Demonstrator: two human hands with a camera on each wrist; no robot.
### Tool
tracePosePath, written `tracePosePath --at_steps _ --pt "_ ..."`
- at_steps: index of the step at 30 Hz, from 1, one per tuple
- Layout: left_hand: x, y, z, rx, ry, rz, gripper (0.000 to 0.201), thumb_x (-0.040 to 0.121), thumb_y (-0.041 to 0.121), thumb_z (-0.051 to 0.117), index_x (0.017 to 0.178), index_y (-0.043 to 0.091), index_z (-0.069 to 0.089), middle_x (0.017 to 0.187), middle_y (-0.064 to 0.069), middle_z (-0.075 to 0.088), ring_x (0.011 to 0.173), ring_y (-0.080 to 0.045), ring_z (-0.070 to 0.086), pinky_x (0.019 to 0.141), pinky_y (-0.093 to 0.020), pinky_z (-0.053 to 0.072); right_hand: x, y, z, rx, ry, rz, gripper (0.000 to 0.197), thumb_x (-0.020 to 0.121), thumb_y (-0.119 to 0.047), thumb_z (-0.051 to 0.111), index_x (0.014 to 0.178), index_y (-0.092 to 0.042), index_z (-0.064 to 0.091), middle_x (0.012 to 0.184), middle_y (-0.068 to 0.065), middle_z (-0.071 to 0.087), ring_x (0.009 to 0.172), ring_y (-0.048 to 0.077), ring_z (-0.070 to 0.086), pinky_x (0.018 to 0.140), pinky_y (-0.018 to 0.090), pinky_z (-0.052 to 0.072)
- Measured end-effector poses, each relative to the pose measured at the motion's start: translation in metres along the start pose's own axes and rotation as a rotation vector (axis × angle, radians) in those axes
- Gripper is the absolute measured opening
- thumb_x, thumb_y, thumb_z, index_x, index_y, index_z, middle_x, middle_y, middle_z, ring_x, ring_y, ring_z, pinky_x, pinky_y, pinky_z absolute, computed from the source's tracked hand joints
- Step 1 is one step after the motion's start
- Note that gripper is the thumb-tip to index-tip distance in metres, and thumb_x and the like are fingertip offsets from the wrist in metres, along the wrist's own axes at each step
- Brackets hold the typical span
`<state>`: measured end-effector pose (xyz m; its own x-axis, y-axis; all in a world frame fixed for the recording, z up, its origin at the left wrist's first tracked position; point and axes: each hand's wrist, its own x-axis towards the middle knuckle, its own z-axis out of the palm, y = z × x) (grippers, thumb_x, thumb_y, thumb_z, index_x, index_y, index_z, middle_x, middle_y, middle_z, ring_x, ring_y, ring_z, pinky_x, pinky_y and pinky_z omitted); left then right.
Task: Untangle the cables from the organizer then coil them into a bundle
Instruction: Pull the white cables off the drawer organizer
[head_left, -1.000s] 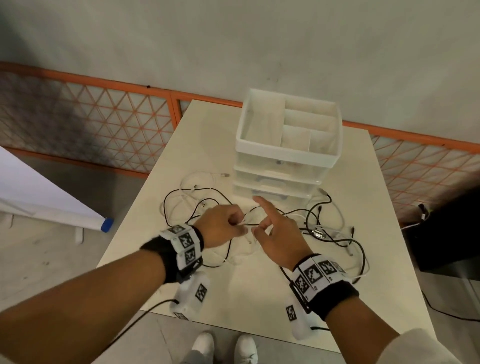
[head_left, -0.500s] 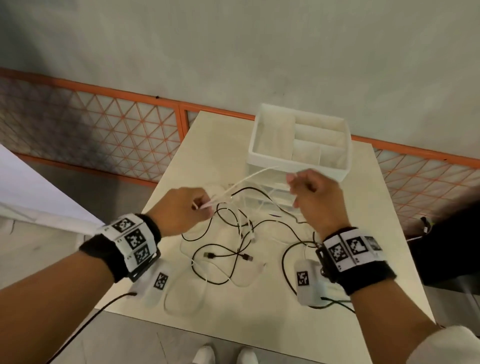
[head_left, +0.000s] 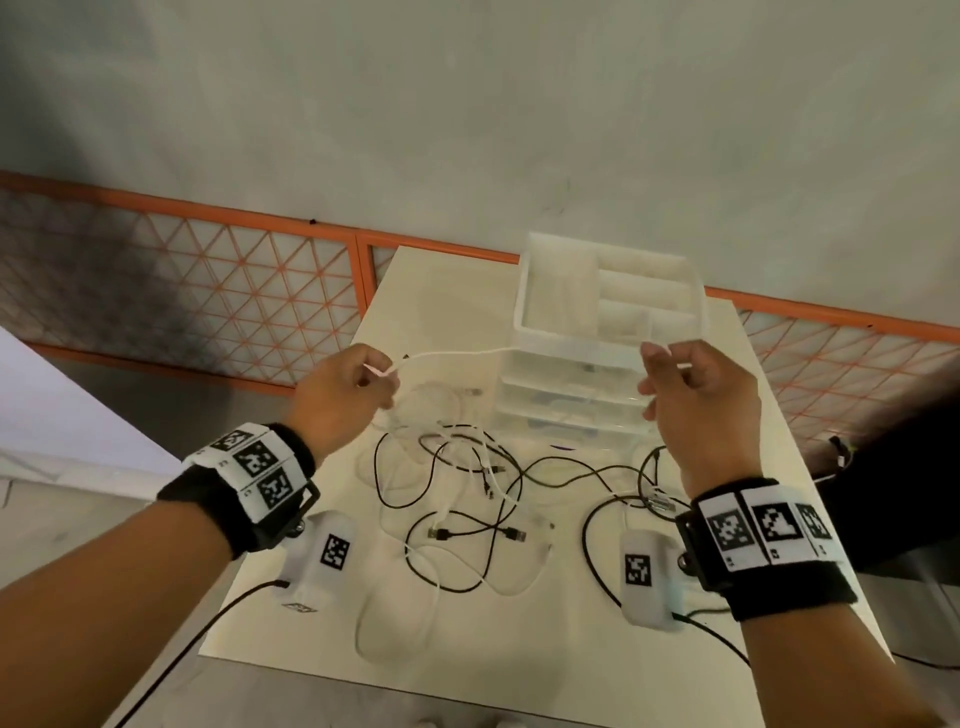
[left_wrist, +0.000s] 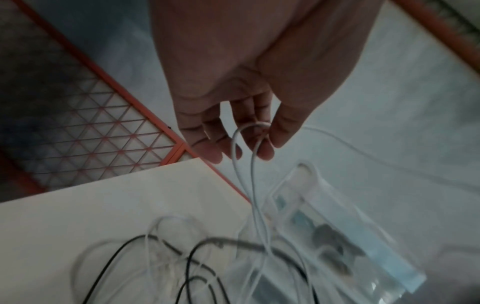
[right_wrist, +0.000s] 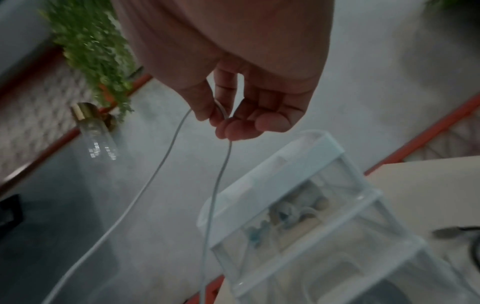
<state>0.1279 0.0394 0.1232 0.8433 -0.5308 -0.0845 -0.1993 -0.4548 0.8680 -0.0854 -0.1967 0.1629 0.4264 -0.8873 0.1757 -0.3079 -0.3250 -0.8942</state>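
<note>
A thin white cable (head_left: 457, 354) stretches in the air between both raised hands, in front of the white drawer organizer (head_left: 608, 338). My left hand (head_left: 358, 384) pinches one part of it; in the left wrist view the cable (left_wrist: 249, 164) loops over the fingertips and hangs down. My right hand (head_left: 691, 384) pinches the other part between thumb and fingers, with the cable (right_wrist: 221, 164) dropping below it. A tangle of black cables (head_left: 467, 499) and white cables (head_left: 410, 566) lies on the cream table (head_left: 519, 665) under the hands.
The organizer (right_wrist: 311, 205) has clear drawers with small items inside and an open top tray. An orange lattice fence (head_left: 182, 291) runs behind the table. A green plant (right_wrist: 96, 47) and a glass bottle (right_wrist: 96, 131) show to the right.
Both hands rose from the tangle and spread apart, drawing the white cable taut between them. The view tilted upward.
</note>
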Motion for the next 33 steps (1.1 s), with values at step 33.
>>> tracePosePath --at_steps 33 --pt "-0.020 0.089 0.078 0.056 -0.317 0.365 0.028 0.102 0.033 0.045 0.124 0.032 0.062 0.102 0.013 0.075 0.101 -0.029 0.068 0.093 -0.051 0.052 -0.008 -0.083 -0.022 0.502 -0.389 -0.333 0.020 0.083 0.000 0.069 0.082 -0.018 0.060 0.130 -0.003 0.069 0.062 0.018 0.063 0.056 0.020 0.047"
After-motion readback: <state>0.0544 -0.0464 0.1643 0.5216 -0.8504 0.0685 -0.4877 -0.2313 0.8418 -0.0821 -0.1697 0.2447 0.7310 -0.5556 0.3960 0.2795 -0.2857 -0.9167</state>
